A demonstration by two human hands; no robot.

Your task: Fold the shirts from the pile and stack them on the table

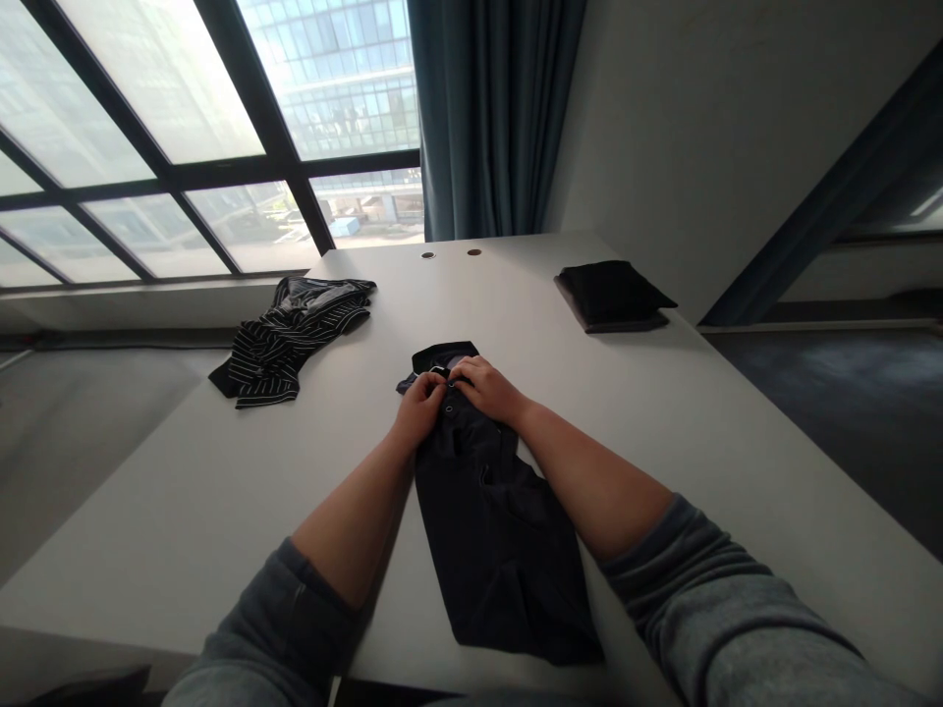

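Note:
A dark shirt lies lengthwise on the white table, its collar pointing away from me. My left hand and my right hand meet at the collar end, fingers pinching the fabric around a small button at the placket. Both forearms rest along the shirt's sides, grey sleeves pushed up.
A crumpled black shirt with white stripes lies at the table's left edge. A folded black garment sits on a dark board at the far right. Two cable holes mark the far edge, with a window and a blue curtain behind.

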